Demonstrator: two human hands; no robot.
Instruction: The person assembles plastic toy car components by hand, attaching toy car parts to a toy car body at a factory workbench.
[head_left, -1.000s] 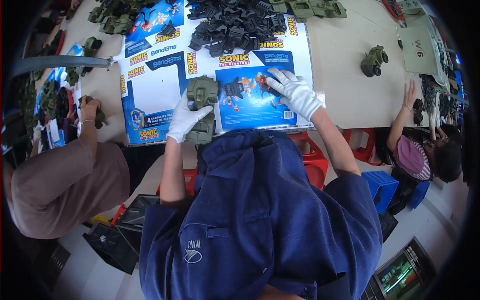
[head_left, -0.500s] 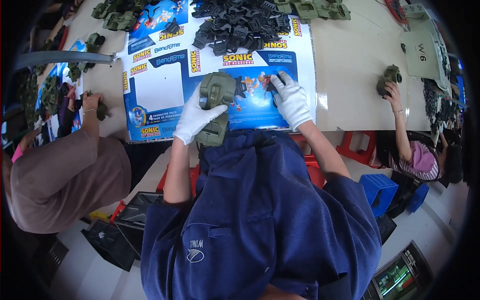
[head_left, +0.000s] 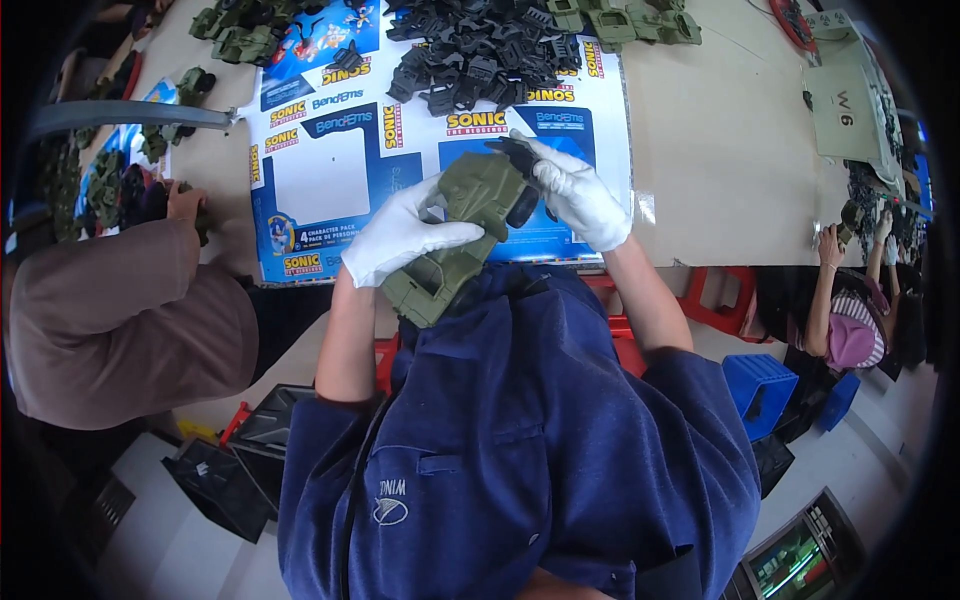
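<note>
A green toy truck [head_left: 478,188] is tilted above the table's near edge, with a black wheel showing on its right side. Wrapped around its middle is my left hand [head_left: 405,235], in a white glove. My right hand [head_left: 585,200], gloved too, grips a small black plastic part [head_left: 516,155] against the truck's far end. Its fingers hide some of that part, and whether it is fixed to the truck cannot be seen. Beyond both hands lies a heap of black plastic parts [head_left: 480,60].
Printed blue-and-white sheets [head_left: 320,175] cover the table. Green toy trucks [head_left: 650,25] stand at the far edge, more [head_left: 245,40] at far left. A metal bar [head_left: 130,115] juts in from the left. Co-workers sit on both sides; a grey-green bin [head_left: 840,115] stands right.
My right hand has lifted the black part off the sheet and brought it to the truck's far end. My left hand has tilted the truck rightward. The right co-worker's toy has moved nearer their body.
</note>
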